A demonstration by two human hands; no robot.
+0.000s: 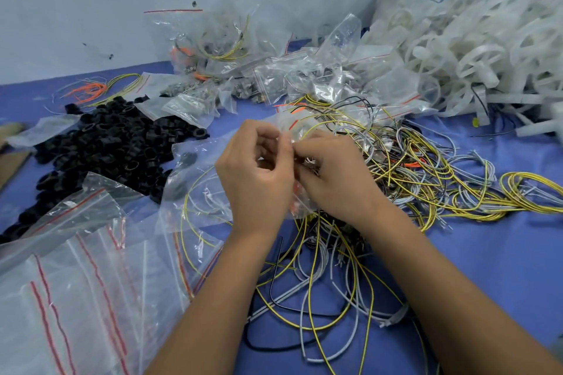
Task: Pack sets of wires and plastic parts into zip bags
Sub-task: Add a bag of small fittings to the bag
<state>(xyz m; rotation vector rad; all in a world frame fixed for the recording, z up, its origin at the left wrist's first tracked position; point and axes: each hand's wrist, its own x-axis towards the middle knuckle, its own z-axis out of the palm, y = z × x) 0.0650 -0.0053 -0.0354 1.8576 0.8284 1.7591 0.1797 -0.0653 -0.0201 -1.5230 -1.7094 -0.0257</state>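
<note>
My left hand [256, 173] and my right hand [335, 173] meet at the middle of the blue table, both pinching the top of a clear zip bag [300, 207] that hangs between them. Orange and white bits show through the bag. A tangle of yellow, grey and black wires [411, 167] lies right of and under my hands. Loose wires [320, 283] spread between my forearms. A heap of black plastic rings [112, 146] sits to the left. White plastic parts [475, 49] pile up at the back right.
Empty zip bags with red strips [76, 283] lie at the front left. Filled bags [231, 52] are heaped at the back against the wall. Another bag with a yellow wire [198, 198] lies just left of my left hand. Orange and yellow wires [100, 90] lie far left.
</note>
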